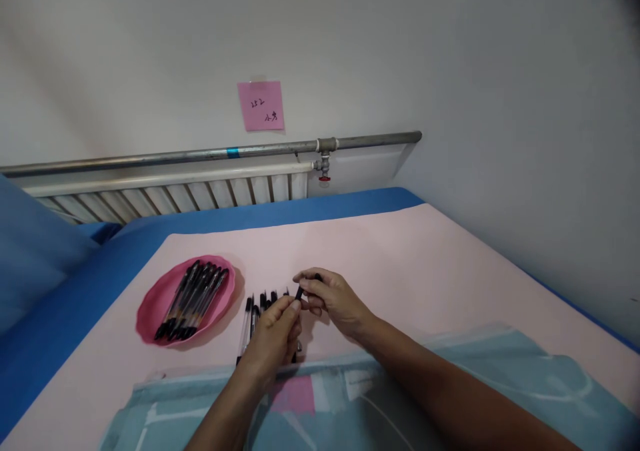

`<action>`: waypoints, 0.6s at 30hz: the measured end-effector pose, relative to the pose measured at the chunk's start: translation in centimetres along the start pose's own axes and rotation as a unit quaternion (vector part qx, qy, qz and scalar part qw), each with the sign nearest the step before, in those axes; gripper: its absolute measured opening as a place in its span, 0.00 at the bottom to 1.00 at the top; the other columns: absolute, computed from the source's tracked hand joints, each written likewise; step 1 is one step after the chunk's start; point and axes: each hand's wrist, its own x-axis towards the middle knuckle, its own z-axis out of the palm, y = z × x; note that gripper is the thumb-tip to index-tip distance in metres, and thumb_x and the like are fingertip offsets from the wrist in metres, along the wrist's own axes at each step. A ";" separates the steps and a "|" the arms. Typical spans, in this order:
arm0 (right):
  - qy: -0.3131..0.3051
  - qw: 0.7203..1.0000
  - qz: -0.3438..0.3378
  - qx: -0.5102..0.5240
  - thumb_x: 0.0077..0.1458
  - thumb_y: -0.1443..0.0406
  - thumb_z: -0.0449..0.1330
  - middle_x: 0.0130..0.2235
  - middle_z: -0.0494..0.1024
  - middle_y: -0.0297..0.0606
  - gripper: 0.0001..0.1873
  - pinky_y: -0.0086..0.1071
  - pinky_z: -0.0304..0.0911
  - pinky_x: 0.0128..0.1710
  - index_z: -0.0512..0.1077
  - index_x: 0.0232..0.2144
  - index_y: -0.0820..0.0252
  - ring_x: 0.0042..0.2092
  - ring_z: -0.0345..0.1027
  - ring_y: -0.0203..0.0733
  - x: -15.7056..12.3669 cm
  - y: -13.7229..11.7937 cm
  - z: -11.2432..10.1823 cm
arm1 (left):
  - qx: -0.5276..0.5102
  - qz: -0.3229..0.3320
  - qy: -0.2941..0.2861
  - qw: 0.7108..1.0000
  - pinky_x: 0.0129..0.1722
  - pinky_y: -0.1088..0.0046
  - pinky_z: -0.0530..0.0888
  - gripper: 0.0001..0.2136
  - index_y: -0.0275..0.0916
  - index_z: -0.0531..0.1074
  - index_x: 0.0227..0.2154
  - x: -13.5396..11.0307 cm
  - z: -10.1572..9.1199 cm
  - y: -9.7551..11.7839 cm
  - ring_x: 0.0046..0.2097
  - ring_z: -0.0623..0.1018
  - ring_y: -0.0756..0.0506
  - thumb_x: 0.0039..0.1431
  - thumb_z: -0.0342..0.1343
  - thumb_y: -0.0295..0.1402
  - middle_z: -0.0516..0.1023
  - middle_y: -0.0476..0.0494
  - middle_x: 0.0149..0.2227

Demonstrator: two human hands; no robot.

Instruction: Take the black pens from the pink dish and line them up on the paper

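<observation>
Head camera view: the left hand (277,325) pinches a black pen (299,293) above a pink surface (370,247). The right hand (334,299) curls at the pen's upper end; whether it clamps cannot be told. Loose pens (247,321) lie by the left hand; farther left, a pink dish (145,314) holds more.

From head height, one camera looks forward and down, near the bare left hand (277,325) and bare right hand (334,299), lower centre, facing a white wall (360,57), top.
</observation>
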 end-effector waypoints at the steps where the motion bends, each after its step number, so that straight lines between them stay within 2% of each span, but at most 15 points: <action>1: 0.013 1.000 -0.006 -0.006 0.44 0.62 0.61 0.18 0.63 0.25 0.09 0.23 0.48 0.16 0.67 0.27 0.62 0.17 0.51 0.25 0.0 0.1 0.0 | 0.004 0.004 0.004 1.000 0.12 0.83 0.42 0.13 0.41 0.65 0.31 0.0 0.0 0.0 0.14 0.45 0.58 0.51 0.51 0.46 0.49 0.62 0.14; 5: 0.041 0.998 -0.029 -0.039 0.43 0.62 0.62 0.14 0.60 0.24 0.09 0.24 0.47 0.16 0.67 0.23 0.62 0.16 0.52 0.27 0.0 0.4 0.0 | 0.021 0.023 0.022 0.999 0.12 0.84 0.45 0.14 0.39 0.67 0.32 0.1 -0.1 -0.1 0.15 0.47 0.58 0.51 0.52 0.46 0.49 0.62 0.14; 8: 0.027 1.000 -0.015 -0.003 0.41 0.63 0.63 0.16 0.60 0.25 0.09 0.24 0.46 0.16 0.67 0.23 0.62 0.16 0.49 0.26 0.0 0.4 0.0 | 0.023 0.020 0.034 0.999 0.12 0.84 0.45 0.14 0.39 0.67 0.32 0.2 -0.1 -0.2 0.15 0.47 0.58 0.50 0.52 0.46 0.50 0.61 0.15; 11: 0.027 0.999 -0.005 0.020 0.41 0.62 0.63 0.17 0.60 0.24 0.10 0.24 0.46 0.16 0.67 0.25 0.62 0.17 0.49 0.25 0.0 0.4 0.3 | 0.018 0.017 0.029 0.999 0.12 0.83 0.44 0.14 0.40 0.67 0.33 0.2 -0.1 -0.4 0.15 0.47 0.58 0.51 0.52 0.46 0.50 0.61 0.15; 15: 0.045 0.999 -0.015 0.009 0.41 0.61 0.63 0.15 0.59 0.23 0.11 0.24 0.47 0.16 0.65 0.22 0.61 0.16 0.50 0.26 -0.1 0.5 0.3 | 0.028 0.040 0.019 0.999 0.13 0.83 0.46 0.14 0.39 0.67 0.32 0.4 -0.2 -0.7 0.16 0.50 0.58 0.51 0.52 0.45 0.52 0.60 0.16; 18: 0.022 0.999 0.000 0.027 0.40 0.63 0.64 0.14 0.58 0.23 0.10 0.24 0.46 0.16 0.66 0.21 0.61 0.15 0.48 0.25 0.0 0.5 0.2 | 0.026 0.033 0.017 0.999 0.13 0.83 0.46 0.13 0.39 0.66 0.31 0.4 -0.1 -0.8 0.16 0.50 0.58 0.51 0.53 0.45 0.52 0.60 0.15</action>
